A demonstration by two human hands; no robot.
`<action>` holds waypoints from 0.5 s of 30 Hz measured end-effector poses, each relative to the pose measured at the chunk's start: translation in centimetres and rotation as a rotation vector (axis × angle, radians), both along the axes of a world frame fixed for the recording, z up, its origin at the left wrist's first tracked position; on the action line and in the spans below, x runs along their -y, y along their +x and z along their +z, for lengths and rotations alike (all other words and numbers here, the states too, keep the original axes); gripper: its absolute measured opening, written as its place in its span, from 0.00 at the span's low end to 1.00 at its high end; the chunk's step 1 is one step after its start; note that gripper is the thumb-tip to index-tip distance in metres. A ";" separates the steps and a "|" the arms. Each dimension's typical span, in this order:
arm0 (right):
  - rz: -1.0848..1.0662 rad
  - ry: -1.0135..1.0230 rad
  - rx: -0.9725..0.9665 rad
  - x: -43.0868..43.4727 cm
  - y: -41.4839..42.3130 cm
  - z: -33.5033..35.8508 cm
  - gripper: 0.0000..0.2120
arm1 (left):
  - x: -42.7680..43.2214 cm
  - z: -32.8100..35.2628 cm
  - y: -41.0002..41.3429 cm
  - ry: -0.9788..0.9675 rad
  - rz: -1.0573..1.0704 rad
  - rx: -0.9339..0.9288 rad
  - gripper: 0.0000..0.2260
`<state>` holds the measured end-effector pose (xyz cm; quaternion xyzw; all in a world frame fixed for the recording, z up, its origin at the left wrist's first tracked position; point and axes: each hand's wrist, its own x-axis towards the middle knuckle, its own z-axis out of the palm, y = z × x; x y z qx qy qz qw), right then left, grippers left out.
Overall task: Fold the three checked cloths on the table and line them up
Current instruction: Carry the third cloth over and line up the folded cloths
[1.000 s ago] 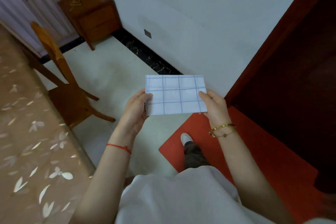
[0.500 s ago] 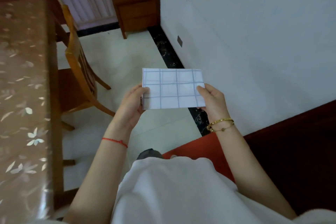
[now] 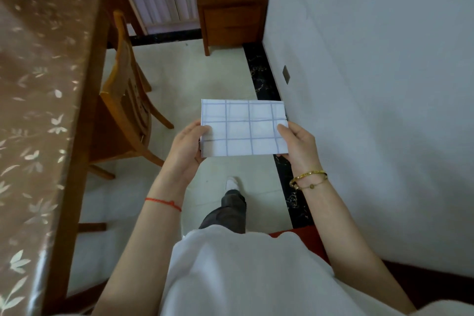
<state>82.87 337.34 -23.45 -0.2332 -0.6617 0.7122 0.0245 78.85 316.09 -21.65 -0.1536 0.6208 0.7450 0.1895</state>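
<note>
The folded checked cloth is a flat rectangle, white with blue grid lines, held in the air in front of the person and above the pale floor. It is not on the table. The left hand grips the cloth's left edge, thumb on the upper face and fingers curled beneath. The right hand grips the right edge in the same manner, thumb on top. A red string circles the left wrist; gold bracelets circle the right wrist. The table, covered with a leaf-patterned sheet, stands at the left of the view, with a wooden chair just beside it. A wooden nightstand stands against the white wall.
</note>
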 end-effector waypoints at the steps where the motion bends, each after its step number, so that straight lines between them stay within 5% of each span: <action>1: 0.009 0.007 0.004 -0.3 -1.7 0.0 0.08 | -0.2 -0.1 -1.7 -0.002 0.005 0.001 0.12; 15: 0.012 0.020 -0.054 -3.0 -26.1 1.7 0.09 | -2.8 1.0 -26.1 -0.030 0.015 -0.026 0.12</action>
